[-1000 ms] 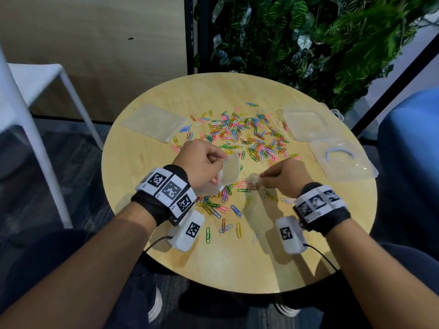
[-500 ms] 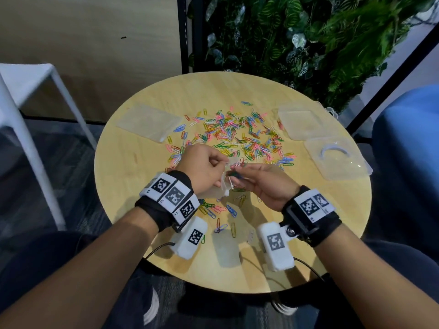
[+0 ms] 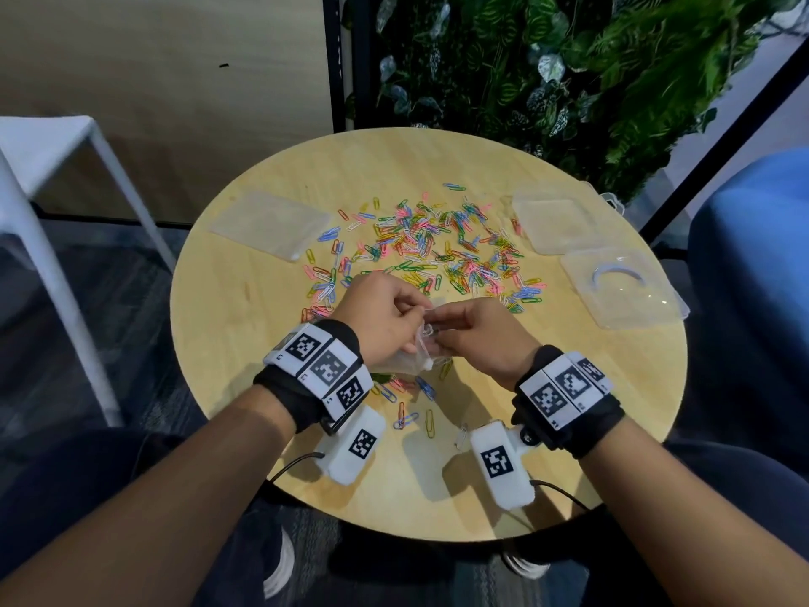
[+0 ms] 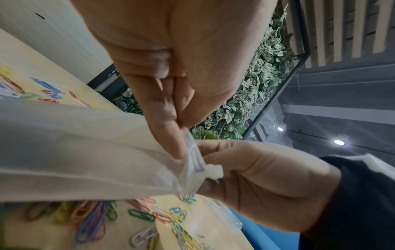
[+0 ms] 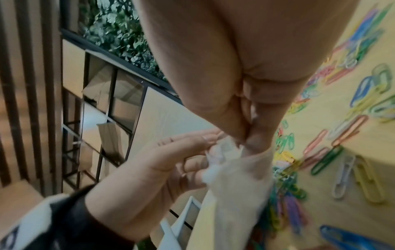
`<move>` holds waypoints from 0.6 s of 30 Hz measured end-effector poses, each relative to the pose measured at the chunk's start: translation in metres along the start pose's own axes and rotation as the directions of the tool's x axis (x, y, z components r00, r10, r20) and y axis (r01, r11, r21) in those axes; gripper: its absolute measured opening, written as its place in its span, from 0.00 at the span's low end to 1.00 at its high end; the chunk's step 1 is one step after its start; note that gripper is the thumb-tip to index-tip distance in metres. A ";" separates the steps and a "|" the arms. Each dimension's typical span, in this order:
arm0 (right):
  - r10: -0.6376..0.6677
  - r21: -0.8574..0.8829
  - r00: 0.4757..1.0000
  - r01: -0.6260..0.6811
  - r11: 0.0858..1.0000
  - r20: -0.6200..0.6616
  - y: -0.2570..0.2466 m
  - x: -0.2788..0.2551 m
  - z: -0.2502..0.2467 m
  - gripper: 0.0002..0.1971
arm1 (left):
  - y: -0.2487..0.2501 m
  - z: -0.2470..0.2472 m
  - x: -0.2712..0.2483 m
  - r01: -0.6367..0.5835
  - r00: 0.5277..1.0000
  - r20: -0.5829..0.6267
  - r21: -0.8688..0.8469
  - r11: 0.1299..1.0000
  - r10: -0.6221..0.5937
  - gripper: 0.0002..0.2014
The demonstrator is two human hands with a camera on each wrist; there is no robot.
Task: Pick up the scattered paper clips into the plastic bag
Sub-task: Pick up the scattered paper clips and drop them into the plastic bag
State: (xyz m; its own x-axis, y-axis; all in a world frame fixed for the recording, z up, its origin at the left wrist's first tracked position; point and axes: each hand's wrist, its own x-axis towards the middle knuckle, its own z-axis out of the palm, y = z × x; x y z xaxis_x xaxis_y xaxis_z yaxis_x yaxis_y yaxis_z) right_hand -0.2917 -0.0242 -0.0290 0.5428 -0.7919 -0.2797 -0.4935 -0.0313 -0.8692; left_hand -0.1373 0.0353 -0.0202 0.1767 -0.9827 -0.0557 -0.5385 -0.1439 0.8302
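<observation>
paper clips – mixed pink, green, blue, yellow | plastic bag – seemingly cloudy clear | table – pale wood

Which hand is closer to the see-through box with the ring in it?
Right. The right hand is beside the box, with bare table between. The left hand is farther, on the right hand's other side.
</observation>
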 end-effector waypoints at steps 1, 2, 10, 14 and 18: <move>-0.017 -0.022 1.000 0.017 1.000 0.009 0.000 -0.001 0.000 0.11 | 0.000 -0.001 0.000 -0.002 1.000 0.004 -0.004 1.000 0.002 0.08; -0.050 -0.097 0.999 0.050 0.994 0.002 0.001 0.000 0.000 0.10 | -0.001 -0.001 0.000 -0.003 1.000 0.010 -0.009 1.000 0.004 0.08; 0.014 -0.187 0.990 -0.040 0.982 -0.140 -0.003 -0.004 -0.043 0.06 | 0.000 -0.002 -0.001 0.002 1.000 -0.007 0.029 1.000 -0.002 0.09; 0.345 -0.320 0.911 -0.405 0.857 -0.227 0.024 -0.010 -0.080 0.27 | 0.000 -0.014 -0.001 0.016 0.999 -0.048 -0.008 1.000 -0.017 0.10; 0.353 -0.642 0.929 -0.340 0.687 -0.114 0.036 -0.020 -0.055 0.52 | -0.003 -0.033 0.000 0.016 0.991 -0.132 -0.047 0.999 -0.023 0.09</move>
State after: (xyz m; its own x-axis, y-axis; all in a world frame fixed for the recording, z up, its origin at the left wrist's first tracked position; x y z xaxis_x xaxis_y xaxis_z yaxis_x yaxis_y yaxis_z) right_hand -0.3583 -0.0430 -0.0324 0.2521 -0.8161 -0.5201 -0.9600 -0.1432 -0.2407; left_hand -0.1084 0.0392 -0.0041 0.2962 -0.9551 -0.0006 -0.4965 -0.1545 0.8542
